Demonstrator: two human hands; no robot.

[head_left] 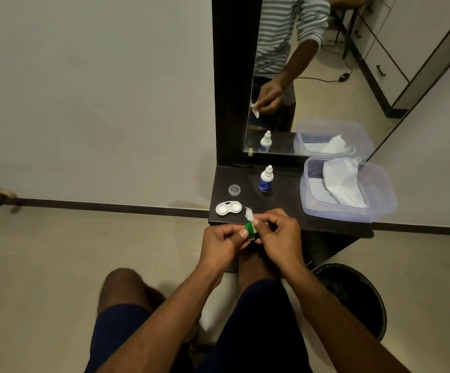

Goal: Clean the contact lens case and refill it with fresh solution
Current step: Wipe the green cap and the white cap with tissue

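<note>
I see both hands up close over the near edge of the dark counter (pixel 285 211). My landmark is the white lens case (pixel 229 208), which lies open on the counter w/ both cups facing up.

The left hand (pixel 222 244) is just below and to the right of the lens case. Its fingers (pixel 242 234) are curled and pinch a small green cap (pixel 250 230). The right hand (pixel 279 234) is right beside it, further right of the lens case. Its fingers are bent too and pinch a bit of white tissue (pixel 249 213) against the green cap. The tissue pokes up just right of the lens case, near it but not touching, as far as I can tell.

A small clear cap (pixel 234 190) sits on the counter just behind the lens case. The solution bottle (pixel 265 179), white top and blue label, stands upright behind the lens case and to the right, w/ no cap on its tip. Far right of the lens case is a clear plastic box (pixel 380 195) w/ white tissues (pixel 341 181) inside. Behind all that a mirror (pixel 326 76) stands on the counter. A black bin (pixel 353 297) is on the floor, below and right of the lens case.
</note>
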